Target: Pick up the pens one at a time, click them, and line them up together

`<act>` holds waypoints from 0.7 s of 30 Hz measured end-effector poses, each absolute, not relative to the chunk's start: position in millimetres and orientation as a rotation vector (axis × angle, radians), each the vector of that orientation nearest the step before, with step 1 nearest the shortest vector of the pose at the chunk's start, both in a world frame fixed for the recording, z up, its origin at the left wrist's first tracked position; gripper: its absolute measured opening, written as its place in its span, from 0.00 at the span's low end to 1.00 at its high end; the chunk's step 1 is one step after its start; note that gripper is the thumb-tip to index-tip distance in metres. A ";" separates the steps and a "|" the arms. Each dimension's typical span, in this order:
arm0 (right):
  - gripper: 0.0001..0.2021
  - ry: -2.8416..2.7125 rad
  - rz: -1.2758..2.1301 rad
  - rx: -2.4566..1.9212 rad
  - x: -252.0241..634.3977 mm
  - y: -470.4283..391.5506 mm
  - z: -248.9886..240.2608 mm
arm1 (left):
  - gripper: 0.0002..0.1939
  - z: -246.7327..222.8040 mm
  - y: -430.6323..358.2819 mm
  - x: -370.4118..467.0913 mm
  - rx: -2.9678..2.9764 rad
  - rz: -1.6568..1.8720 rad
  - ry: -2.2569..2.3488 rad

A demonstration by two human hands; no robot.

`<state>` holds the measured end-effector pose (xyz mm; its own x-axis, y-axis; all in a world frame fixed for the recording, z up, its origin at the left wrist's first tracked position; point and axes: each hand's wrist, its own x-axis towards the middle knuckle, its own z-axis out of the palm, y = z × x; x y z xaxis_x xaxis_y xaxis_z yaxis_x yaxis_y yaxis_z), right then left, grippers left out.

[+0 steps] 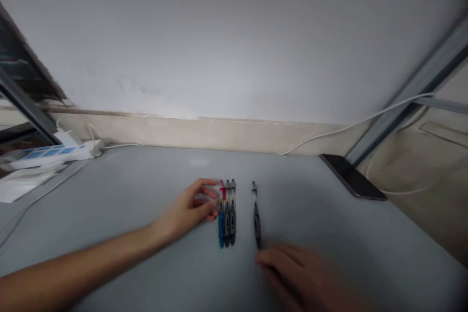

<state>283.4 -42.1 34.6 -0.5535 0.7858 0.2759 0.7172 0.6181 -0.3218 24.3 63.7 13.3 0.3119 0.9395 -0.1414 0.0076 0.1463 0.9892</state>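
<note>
Four pens on grey table, white wall behind; left hand loosely spread, right hand blurred, grip unclear.

The left forearm stretches slantwise above the table from its near left part toward the middle, with the wrist almost straight. The left hand is turned sideways, its thumb and bent fingers pointing toward the table's right edge, with a gap between the thumb and the index finger. The right hand is farther from the table's far edge than the left one, and it is blurred, its bent fingers pointing leftward.
</note>
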 end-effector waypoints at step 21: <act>0.19 -2.582 -0.493 -0.788 287.8 -5.2 0.1 | 0.05 -8.9 -10.8 14.9 1.771 0.764 0.723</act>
<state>287.8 -5.2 0.1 -0.7635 0.4500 0.4632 0.5889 0.7795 0.2134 14.9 -10.8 -8.9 0.6166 0.7711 0.1590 0.1164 -0.2890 0.9502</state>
